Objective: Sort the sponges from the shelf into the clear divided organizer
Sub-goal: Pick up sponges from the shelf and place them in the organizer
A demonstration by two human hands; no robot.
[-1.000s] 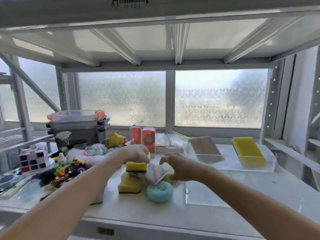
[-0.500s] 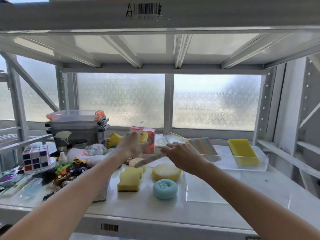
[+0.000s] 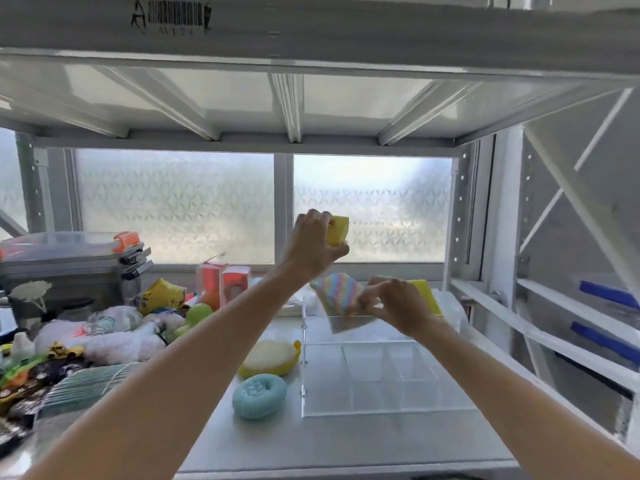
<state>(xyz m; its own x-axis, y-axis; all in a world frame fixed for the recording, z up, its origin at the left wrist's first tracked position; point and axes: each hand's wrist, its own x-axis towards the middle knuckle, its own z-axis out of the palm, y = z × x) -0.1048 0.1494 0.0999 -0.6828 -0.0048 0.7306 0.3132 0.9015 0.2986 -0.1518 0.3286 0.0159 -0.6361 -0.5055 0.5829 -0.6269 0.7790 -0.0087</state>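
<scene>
A: We have a sponge in each hand now. Our left hand (image 3: 313,245) is raised above the far end of the clear divided acrylic organizer (image 3: 381,382), fingers curled tight around a yellow rectangular foam sponge (image 3: 337,230).

B: And our right hand (image 3: 394,306) is low over the organizer's far compartments, thumb and fingertips pinching the edge of a pastel rainbow-striped flat sponge (image 3: 337,294).

A: To do this well, I think we should lower the striped one edge-first into a far compartment, clear of the divider, and let go only once it rests on the bottom. Then the yellow one can go beside the yellow rectangular sponge (image 3: 424,292) already standing at the far right corner, half hidden by our right hand.

B: Agreed. The near compartments look empty. Two remain on the shelf (image 3: 346,445), just left of the organizer: a round white-and-yellow scrub sponge (image 3: 268,356) and a round teal mesh scrubber (image 3: 259,394) nearer the front edge.
</scene>
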